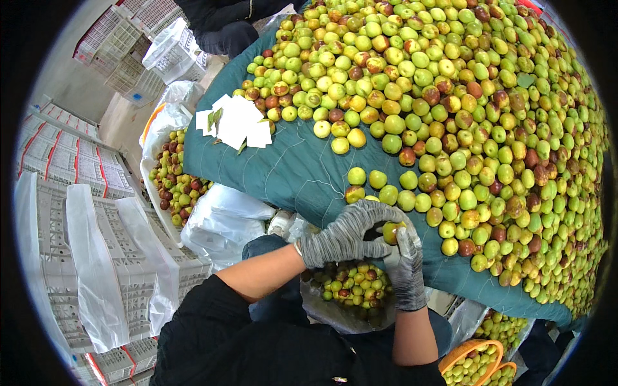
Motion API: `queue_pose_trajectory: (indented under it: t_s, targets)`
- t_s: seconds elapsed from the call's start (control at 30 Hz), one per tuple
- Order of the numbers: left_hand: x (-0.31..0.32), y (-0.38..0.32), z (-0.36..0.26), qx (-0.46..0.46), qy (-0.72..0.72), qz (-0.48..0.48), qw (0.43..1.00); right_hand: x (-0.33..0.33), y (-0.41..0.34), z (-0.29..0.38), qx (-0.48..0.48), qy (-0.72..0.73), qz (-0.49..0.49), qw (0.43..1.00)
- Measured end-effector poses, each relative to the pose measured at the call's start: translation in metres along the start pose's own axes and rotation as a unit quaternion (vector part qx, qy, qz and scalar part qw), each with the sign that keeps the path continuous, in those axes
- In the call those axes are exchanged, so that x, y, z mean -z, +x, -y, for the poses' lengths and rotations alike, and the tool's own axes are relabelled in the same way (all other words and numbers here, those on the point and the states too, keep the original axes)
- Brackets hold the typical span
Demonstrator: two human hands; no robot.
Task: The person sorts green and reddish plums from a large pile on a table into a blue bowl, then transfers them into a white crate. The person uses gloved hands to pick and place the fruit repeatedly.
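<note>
Both my hands wear grey striped knit gloves and meet at the near edge of a padded green cloth [285,169]. A green-and-brown jujube [392,232] is gripped in my right hand [406,263], its thumb against the fruit. My left hand [345,236] curls toward the same jujube, fingers arched above and thumb below. Whether it also holds something is hidden. Beyond the hands, a large heap of green and reddish jujubes [434,96] covers the cloth. Below them, between my knees, more jujubes [357,287] lie in a plastic-lined container [321,304].
White paper cards [236,120] with leaf bits lie on the cloth's left part. A lined tub [149,183] of jujubes stands at left, near stacked plastic crates [111,270]. Orange-rimmed baskets [454,354] of jujubes sit lower right. Another person's dark-clothed leg [227,38] shows at top.
</note>
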State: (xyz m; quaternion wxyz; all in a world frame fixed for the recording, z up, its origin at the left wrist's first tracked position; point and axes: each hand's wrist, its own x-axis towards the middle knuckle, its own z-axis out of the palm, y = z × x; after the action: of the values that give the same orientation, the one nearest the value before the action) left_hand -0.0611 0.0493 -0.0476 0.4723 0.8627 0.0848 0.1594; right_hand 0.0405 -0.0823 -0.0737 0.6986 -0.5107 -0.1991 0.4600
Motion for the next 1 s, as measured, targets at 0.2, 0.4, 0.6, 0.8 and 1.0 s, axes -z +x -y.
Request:
queue_pose_trajectory:
  t_s: [0.2,0.4,0.6,0.8,1.0]
  targets:
    - [0.064,0.036,0.069,0.059,0.054,-0.291,0.953,0.0,-0.009,0.004,-0.112,0.056,-0.031,0.992]
    - [0.097,0.058,0.113,0.111,0.373,-0.267,0.882,0.001,-0.007,0.003,-0.092,-0.233,-0.03,0.968]
    - [0.084,0.032,0.106,0.117,0.289,-0.248,0.917,0.005,-0.008,-0.002,0.027,-0.601,-0.035,0.798]
    - [0.12,0.087,0.11,0.133,0.41,-0.068,0.9,0.009,-0.007,-0.008,0.083,-0.557,-0.05,0.825]
    - [0.134,0.062,0.082,0.169,0.406,-0.039,0.897,0.01,-0.004,-0.011,0.04,-0.573,-0.05,0.817]
